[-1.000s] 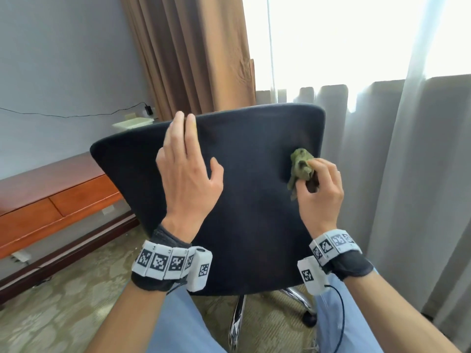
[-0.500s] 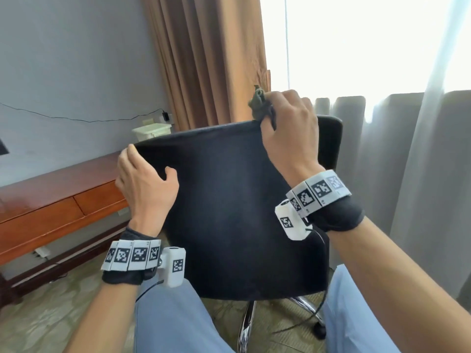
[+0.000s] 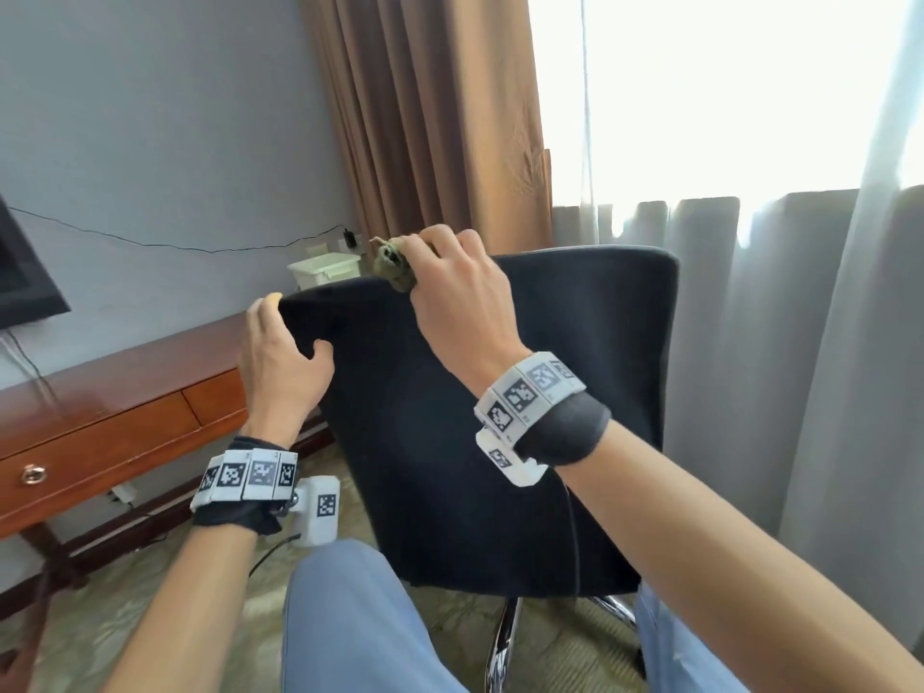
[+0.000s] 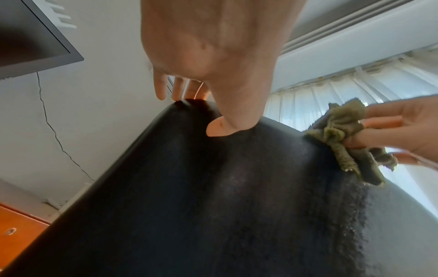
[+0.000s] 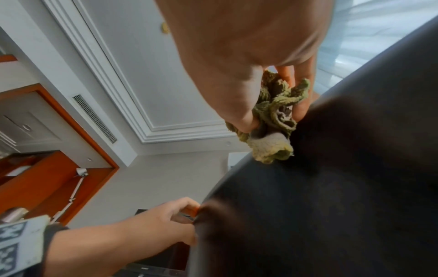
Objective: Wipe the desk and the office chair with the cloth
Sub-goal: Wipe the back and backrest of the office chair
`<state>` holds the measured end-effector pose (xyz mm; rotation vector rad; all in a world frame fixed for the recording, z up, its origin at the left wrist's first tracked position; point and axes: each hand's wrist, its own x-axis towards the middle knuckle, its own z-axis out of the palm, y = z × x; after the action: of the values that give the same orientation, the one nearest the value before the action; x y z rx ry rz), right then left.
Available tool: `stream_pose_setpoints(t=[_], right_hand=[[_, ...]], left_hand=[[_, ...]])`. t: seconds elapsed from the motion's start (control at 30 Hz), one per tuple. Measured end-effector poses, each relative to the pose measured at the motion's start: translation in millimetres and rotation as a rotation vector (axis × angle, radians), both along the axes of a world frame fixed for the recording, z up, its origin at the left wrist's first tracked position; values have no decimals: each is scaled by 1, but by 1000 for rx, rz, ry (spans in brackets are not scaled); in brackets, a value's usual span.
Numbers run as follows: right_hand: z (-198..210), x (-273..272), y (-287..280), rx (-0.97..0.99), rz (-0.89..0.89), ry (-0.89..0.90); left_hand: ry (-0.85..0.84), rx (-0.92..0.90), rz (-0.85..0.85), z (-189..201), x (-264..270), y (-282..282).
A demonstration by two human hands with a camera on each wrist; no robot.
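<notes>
The black fabric back of the office chair [image 3: 500, 417] faces me, filling the middle of the head view. My left hand [image 3: 280, 352] grips its top left corner, thumb on the near face and fingers curled over the edge [image 4: 180, 90]. My right hand [image 3: 460, 302] holds a bunched green cloth [image 3: 392, 262] and presses it on the chair's top edge, a little right of the left hand. The cloth [image 4: 343, 138] [image 5: 272, 120] is pinched between thumb and fingers. The wooden desk [image 3: 100, 407] stands along the wall to the left.
A white box [image 3: 325, 270] sits at the desk's far end beneath a wall socket with a black cable. A dark screen [image 3: 20, 272] hangs at the left. Brown and grey curtains [image 3: 800, 342] close off the right side. The chair's chrome base [image 3: 505, 642] stands on patterned carpet between my knees.
My right hand carried the cloth from the right side of the chair back up to the top edge, then leftwards along it. My left hand moved from flat on the back to gripping the left corner.
</notes>
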<state>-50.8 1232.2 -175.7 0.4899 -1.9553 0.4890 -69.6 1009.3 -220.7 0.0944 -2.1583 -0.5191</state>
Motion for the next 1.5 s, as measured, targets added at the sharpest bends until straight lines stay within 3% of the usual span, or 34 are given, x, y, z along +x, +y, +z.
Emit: stream_pose_setpoints(t=[0.37,0.5,0.77,0.83,1.13,1.3,1.5], right_hand=[[3,5,98,-263,-198,-61],[-5,17,91,-271,-123,-86],[-1,49,81,-218,94,-135],[-1,58,85,-200,113,-152],[-28,72,89,-78,-15,-92],[-52,39,127,-115,-182,-94],[-66,-7,187,-184,-241,3]], left_hand=[[153,-126,-82,-1,39,49],[172,-162,-181,-2,60,77],[112,-65,-578,4,81,131],[132,-41,-602,2,81,136],[60,-2,-584,-19,64,150],[4,-14,-607,-23,44,162],[-75,-45,-614,-18,-14,190]])
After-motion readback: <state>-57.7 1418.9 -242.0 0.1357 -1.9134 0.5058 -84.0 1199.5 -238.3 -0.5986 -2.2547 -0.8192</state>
